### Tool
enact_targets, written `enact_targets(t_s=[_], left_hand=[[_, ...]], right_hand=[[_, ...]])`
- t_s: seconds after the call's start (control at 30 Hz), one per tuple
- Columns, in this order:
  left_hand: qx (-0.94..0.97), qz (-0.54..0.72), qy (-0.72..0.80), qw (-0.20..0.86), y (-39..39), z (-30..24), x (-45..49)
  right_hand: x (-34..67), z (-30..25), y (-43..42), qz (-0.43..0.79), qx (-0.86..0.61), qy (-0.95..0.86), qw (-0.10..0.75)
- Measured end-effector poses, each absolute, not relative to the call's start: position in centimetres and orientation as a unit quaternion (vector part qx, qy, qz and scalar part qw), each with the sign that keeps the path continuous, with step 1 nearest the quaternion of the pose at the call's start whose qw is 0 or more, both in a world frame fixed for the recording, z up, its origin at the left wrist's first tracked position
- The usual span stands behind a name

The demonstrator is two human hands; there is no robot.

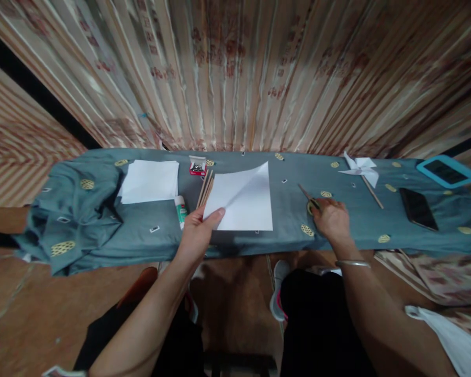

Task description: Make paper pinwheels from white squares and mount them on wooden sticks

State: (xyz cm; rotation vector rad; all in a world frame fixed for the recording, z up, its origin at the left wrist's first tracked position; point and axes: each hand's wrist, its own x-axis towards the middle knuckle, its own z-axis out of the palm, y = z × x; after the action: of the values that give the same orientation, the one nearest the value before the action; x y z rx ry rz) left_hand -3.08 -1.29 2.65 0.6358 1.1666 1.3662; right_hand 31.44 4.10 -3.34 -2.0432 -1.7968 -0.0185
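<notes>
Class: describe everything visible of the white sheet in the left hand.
The white sheet looks like plain paper, squarish, its top edge curving up to the right corner. The left hand grips its lower left corner, thumb on top, over a blue-green cloth. A shaded diagonal crosses its face. Sticks show beside its left edge.

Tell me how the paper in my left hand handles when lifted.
The paper is probably floppy: its far edge looks curved. It seems thin, so likely light. Pinched near one corner by your left hand, its free side may droop.
</notes>
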Motion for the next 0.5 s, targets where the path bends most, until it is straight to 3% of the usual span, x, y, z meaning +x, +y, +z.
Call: enact_targets(t_s=[0.23, 0.5], left_hand=[[0.267, 0.639, 0.49, 0.529, 0.1, 5.0, -3.6], [0.209, 0.68, 0.439, 0.548, 1.3, 5.6, -3.2]], right_hand=[[31.0, -2.3, 4.3, 0.07, -0.77, -0.573, 0.273], [27.5, 1.0, 3.7, 0.31, -0.639, -0.52, 0.475]])
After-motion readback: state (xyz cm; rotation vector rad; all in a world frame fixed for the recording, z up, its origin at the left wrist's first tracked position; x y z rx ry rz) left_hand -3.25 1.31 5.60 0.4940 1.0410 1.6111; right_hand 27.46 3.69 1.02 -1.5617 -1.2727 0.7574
